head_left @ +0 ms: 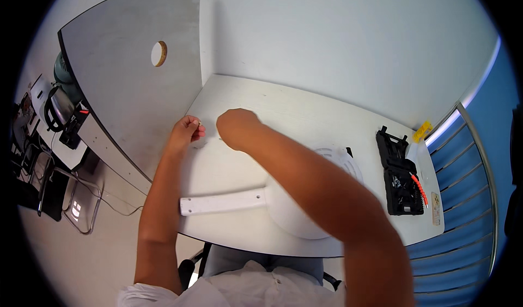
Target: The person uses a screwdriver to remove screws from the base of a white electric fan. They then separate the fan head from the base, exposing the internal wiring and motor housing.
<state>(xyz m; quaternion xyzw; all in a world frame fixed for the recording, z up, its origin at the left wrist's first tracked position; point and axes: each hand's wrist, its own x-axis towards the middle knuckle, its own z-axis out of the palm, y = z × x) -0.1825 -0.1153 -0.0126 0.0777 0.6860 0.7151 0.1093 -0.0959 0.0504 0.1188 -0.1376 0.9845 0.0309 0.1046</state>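
My left hand point(188, 131) is raised over the far left of the white table point(283, 102). Its thumb and forefinger are pinched on a tiny thing too small to name. Close by on the right, my right hand point(235, 126) is curled into a fist shape with its back showing; whatever its fingers hold is hidden. Beneath my right forearm lies a white round plastic part point(294, 217) with curved slots at its far side. A flat white arm point(223, 202) with several screw holes runs left from it. My forearm covers part of the round piece.
An open black tool case point(400, 181) lies at the right, with a red flexible shaft point(418, 187) across it. A yellow item point(422, 131) is behind. A grey partition point(125, 62) borders the left, a metal railing point(485, 171) the right. Beyond the partition stands a kettle point(60, 108).
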